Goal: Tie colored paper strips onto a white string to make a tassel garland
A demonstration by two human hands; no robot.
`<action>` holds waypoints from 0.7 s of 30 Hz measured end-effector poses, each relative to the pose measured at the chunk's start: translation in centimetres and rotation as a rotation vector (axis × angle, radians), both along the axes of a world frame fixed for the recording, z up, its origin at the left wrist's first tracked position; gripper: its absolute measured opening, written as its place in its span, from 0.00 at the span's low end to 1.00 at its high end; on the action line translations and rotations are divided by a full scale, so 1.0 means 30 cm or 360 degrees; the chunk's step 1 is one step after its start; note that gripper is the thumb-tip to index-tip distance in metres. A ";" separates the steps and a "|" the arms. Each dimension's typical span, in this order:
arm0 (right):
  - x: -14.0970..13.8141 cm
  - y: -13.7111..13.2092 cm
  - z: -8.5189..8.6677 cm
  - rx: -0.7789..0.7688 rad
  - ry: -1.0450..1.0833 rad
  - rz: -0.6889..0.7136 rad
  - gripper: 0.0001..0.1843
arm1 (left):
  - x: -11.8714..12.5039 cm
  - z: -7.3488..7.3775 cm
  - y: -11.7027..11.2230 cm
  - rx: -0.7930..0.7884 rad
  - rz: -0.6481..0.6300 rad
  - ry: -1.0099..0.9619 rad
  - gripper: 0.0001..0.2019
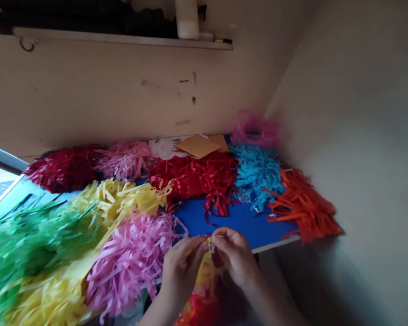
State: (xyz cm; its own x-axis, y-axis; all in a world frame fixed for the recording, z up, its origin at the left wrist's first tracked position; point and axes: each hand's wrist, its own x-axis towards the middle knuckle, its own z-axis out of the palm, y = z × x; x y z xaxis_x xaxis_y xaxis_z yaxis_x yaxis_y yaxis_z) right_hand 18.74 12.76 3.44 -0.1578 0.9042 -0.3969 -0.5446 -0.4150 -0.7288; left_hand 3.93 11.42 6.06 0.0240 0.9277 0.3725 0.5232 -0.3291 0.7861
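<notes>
Low in the head view, my left hand (182,260) and my right hand (235,256) meet in front of the table's front edge. Both are closed, with thumbs and forefingers pinched on the top end of a yellow and red paper fringe (206,276). It hangs down between my wrists, yellow above and red-orange below. The exact spot under my fingertips is partly hidden. Just left of my left hand lies a pile of pink-lilac paper fringe (132,262). Behind my hands is a red fringe pile (197,176) with a few strands trailing forward.
Green (30,244), yellow (122,199), dark red (64,167), pale pink (125,158), blue (258,170) and orange (302,203) fringe piles cover the blue table (200,219). Tan paper (199,146) and a pink plastic bag (253,129) lie behind. A wall shelf (122,38) hangs above.
</notes>
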 end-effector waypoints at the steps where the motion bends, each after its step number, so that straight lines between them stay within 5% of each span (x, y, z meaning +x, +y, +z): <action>1: -0.001 -0.003 0.000 -0.0008 -0.0003 0.0000 0.16 | -0.001 -0.001 -0.001 0.0001 -0.0014 0.0018 0.05; 13: -0.015 -0.032 0.022 -0.0095 -0.0117 -0.0096 0.19 | 0.033 -0.038 -0.011 0.0063 0.0055 0.0113 0.06; 21: 0.001 -0.005 0.025 0.0021 -0.0079 0.0136 0.16 | 0.019 -0.058 -0.022 -0.0481 -0.0013 -0.0490 0.07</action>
State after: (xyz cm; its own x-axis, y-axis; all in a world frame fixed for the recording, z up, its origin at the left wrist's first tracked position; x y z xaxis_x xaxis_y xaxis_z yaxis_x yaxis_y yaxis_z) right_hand 18.78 12.62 4.18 -0.2153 0.8935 -0.3940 -0.4708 -0.4484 -0.7598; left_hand 4.51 10.76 4.34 -0.0379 0.9965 0.0749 0.2473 -0.0632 0.9669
